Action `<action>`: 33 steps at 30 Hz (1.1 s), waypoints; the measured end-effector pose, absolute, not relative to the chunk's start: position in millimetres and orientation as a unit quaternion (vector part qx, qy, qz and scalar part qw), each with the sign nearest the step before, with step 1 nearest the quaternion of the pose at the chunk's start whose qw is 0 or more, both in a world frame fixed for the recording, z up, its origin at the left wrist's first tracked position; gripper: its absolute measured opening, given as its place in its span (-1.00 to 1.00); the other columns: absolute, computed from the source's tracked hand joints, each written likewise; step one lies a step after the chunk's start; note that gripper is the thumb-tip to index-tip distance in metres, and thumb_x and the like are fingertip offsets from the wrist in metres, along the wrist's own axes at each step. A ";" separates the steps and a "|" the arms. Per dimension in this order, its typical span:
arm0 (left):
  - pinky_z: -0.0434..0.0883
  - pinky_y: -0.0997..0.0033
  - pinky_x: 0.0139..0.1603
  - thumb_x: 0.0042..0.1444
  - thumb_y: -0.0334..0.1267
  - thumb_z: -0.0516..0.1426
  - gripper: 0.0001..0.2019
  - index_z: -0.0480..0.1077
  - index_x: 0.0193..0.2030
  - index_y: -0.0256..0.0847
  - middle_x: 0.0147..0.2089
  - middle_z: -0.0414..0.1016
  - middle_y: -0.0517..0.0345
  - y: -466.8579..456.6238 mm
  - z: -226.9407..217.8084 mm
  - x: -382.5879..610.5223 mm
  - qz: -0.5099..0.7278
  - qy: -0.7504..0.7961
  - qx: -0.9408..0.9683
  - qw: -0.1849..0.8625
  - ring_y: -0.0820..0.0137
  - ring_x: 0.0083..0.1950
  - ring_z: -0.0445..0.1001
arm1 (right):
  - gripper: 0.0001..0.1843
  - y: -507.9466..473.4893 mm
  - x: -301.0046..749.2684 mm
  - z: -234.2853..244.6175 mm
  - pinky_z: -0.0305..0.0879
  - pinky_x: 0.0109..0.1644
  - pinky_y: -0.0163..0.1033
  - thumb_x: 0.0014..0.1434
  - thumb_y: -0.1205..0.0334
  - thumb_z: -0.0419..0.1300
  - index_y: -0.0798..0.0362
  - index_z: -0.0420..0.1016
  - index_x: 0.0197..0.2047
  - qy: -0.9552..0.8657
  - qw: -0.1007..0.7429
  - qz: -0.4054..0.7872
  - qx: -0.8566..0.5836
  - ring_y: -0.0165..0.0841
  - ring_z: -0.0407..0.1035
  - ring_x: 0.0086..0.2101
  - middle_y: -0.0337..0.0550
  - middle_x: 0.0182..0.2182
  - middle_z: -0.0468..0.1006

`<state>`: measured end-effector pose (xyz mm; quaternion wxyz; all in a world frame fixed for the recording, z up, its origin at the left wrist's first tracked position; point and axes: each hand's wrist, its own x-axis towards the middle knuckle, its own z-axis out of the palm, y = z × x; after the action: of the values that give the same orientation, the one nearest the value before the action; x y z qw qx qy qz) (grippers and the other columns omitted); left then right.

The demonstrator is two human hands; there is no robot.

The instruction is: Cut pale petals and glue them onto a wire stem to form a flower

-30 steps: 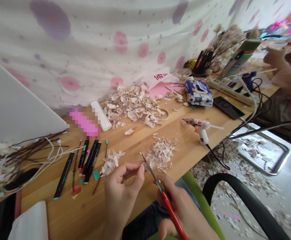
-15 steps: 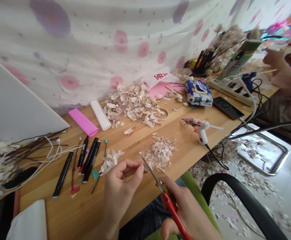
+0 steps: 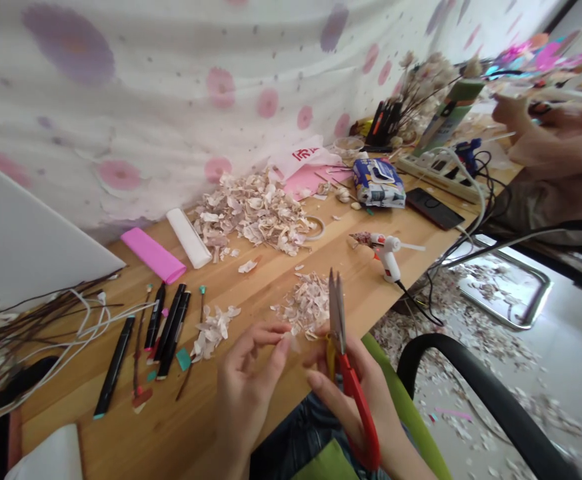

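Red-handled scissors (image 3: pixel 355 400) have swung away from the petal (image 3: pixel 293 343) since the earlier frame, where their blades lay against it; now the slightly parted tips point away from the body, left of and nearer than the hot glue gun (image 3: pixel 389 259). My right hand (image 3: pixel 378 393) grasps the scissors, its thumb and a fingertip near the petal but apart from it, while my left hand (image 3: pixel 253 373) pinches that petal between thumb and forefinger, farther left of the glue gun and nearer me. Thin as it looks, the petal could crease if squeezed hard or drop if the pinch slackens; the bare blades might nick a finger if the right wrist rolled inward — to my mind the sharper risk. The gun's cord (image 3: pixel 403 289) runs over the edge of the wooden table (image 3: pixel 228 287), so a snag could drag the gun down, and a careless sleeve could scatter the small petal pile (image 3: pixel 305 305) to its left. Containers: beyond the gun, a blue-and-white packet (image 3: pixel 378 183) hides its contents; farther beyond stands a black pen holder (image 3: pixel 379 138) full of dark pens, with a round clear dish (image 3: pixel 348 145) to the left, contents too small to tell. Right of the gun, below table height, a silver-rimmed tray (image 3: pixel 541 310) carries petal scraps.
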<state>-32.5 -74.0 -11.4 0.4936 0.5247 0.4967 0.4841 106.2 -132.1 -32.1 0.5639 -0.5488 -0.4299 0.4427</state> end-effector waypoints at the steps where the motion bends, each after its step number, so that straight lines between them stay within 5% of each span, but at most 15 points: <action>1: 0.55 0.48 -0.06 0.07 -0.30 0.31 -0.90 0.54 -0.46 -0.13 -0.23 0.68 0.14 -76.1 -12.5 -30.7 0.489 0.489 0.535 0.486 0.36 -0.13 0.64 | -0.59 -129.3 103.2 -30.4 0.30 -0.46 -0.37 0.18 0.05 0.38 -0.08 0.37 0.02 -0.417 0.587 0.431 -0.544 -0.43 0.30 -0.53 -0.31 -0.39 0.54; 9: 0.53 0.44 -0.01 0.13 -0.24 0.28 -0.89 0.56 -0.41 -0.11 -0.18 0.66 0.12 -84.4 -23.1 -23.4 0.453 0.478 0.582 0.477 0.33 -0.08 0.63 | -0.73 -122.0 97.2 -32.0 0.36 -0.38 -0.35 0.22 0.23 0.31 -0.05 0.37 -0.04 -0.366 0.635 0.393 -0.555 -0.41 0.41 -0.48 -0.34 -0.45 0.55; 12: 0.53 0.34 0.06 0.19 -0.11 0.24 -0.83 0.60 -0.23 -0.11 -0.08 0.68 0.05 -81.0 -28.2 -28.5 0.410 0.497 0.580 0.499 0.25 0.00 0.63 | -0.72 -120.8 99.8 -35.9 0.33 -0.41 -0.35 0.23 0.22 0.30 -0.05 0.35 -0.03 -0.361 0.628 0.386 -0.571 -0.41 0.41 -0.50 -0.34 -0.45 0.56; 17: 0.58 0.24 -0.07 0.18 0.03 0.24 -0.60 0.53 0.03 -0.17 -0.29 0.70 0.05 -73.1 -32.1 -37.9 0.398 0.573 0.549 0.461 0.23 -0.24 0.68 | -0.73 -119.5 104.2 -38.7 0.34 -0.41 -0.34 0.23 0.22 0.27 -0.04 0.33 -0.02 -0.384 0.600 0.375 -0.594 -0.40 0.38 -0.50 -0.33 -0.45 0.54; 23: 0.48 0.24 0.17 0.21 -0.12 0.22 -0.79 0.58 -0.08 -0.11 0.01 0.66 0.03 -68.4 -14.4 -35.4 0.383 0.489 0.644 0.447 0.20 0.11 0.59 | -0.77 -122.8 105.9 -37.3 0.36 -0.36 -0.32 0.27 0.30 0.18 -0.04 0.31 0.00 -0.462 0.559 0.362 -0.586 -0.40 0.40 -0.47 -0.31 -0.42 0.49; 33: 0.54 0.32 -0.11 0.18 -0.16 0.23 -0.86 0.63 -0.24 -0.06 -0.21 0.73 0.11 -74.4 -14.7 -34.3 0.310 0.513 0.678 0.425 0.23 -0.16 0.67 | -0.72 -125.6 108.7 -38.4 0.40 -0.35 -0.31 0.28 0.30 0.17 -0.03 0.27 0.04 -0.496 0.524 0.313 -0.618 -0.38 0.45 -0.46 -0.27 -0.38 0.52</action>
<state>-34.3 -74.4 -14.7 0.4252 0.6781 0.5132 0.3097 108.7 -125.6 -38.4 0.5238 -0.6176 -0.4960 0.3133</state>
